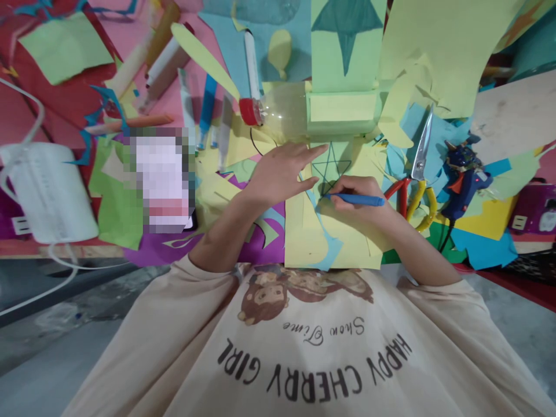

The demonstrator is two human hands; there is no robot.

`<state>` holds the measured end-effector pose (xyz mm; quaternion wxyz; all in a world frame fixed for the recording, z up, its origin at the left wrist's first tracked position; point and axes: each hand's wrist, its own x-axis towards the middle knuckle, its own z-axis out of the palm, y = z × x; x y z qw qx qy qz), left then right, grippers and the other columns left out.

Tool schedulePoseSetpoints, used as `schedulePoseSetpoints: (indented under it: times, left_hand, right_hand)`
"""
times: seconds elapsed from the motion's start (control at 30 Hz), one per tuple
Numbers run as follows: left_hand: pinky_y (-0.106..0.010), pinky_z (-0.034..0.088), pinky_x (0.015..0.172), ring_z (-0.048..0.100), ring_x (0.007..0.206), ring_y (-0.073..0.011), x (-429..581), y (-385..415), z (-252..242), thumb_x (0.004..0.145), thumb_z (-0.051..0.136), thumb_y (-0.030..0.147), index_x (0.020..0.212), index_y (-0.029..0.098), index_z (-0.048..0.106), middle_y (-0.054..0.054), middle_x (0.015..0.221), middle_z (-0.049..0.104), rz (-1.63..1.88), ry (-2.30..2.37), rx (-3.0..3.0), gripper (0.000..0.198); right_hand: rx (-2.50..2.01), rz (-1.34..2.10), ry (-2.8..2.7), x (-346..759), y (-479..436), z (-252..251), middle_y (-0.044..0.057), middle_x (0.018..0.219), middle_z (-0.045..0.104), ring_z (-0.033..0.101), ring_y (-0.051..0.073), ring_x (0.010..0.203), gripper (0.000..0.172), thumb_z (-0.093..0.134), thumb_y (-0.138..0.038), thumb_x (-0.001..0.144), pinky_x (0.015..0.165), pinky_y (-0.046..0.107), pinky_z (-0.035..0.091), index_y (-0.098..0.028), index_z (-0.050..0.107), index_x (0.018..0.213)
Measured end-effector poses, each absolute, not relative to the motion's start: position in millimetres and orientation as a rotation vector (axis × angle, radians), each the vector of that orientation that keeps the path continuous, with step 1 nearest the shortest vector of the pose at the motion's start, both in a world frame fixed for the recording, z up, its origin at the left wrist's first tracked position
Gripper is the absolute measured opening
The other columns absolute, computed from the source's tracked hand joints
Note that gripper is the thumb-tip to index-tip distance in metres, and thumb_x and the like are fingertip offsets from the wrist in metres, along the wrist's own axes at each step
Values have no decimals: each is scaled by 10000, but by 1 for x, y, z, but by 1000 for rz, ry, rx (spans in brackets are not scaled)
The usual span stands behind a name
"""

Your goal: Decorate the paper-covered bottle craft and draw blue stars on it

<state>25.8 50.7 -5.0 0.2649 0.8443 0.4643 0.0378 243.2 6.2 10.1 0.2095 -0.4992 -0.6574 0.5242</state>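
Observation:
A blue pen (pixel 358 200) is pinched in my right hand (pixel 360 194), its tip down at the lower left of a star outline (pixel 332 165). The star is drawn in dark lines on a light green paper (pixel 347 147). My left hand (pixel 280 171) lies at the left edge of that paper, fingers spread, index finger reaching toward the top of the star. Under my right hand is a yellow sheet (pixel 304 243) with a thin blue paper scrap (pixel 332 246) on it. Just beyond the green paper lies a clear plastic bottle (pixel 284 107) with a red cap, wrapped in green paper.
Scissors (pixel 419 156) with red and yellow handles lie right of my right hand, beside a dark blue glue gun (pixel 463 191). At left are a phone (pixel 163 179), a white power strip or adapter (pixel 52 191) and several markers (pixel 207 107). Paper scraps cover the table.

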Motion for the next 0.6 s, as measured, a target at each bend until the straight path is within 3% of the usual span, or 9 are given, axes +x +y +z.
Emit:
schedulePoseSetpoints:
  times: [0.23,0.6]
  left_hand:
    - [-406,490,980,634,1144,-301,25,51,-5,934,554,386,1525,208,510,-96,1224,692,127,1245,2281,619]
    - [-413,490,983,633,1128,-299,24,50,-6,928,552,373,1507,218,528,-97,1194,699,160,1239,2258,601]
  right_hand:
    - [-1434,1391,-1661,240,10,8,-18,649,603,493,118,600,44,596,-239,735,562,272,362,-202,594,710]
    - [-1373,1294,-1700,242,11,-3,-14,727,676,536,118,622,49,630,-257,837,592,271,423,-211,645,840]
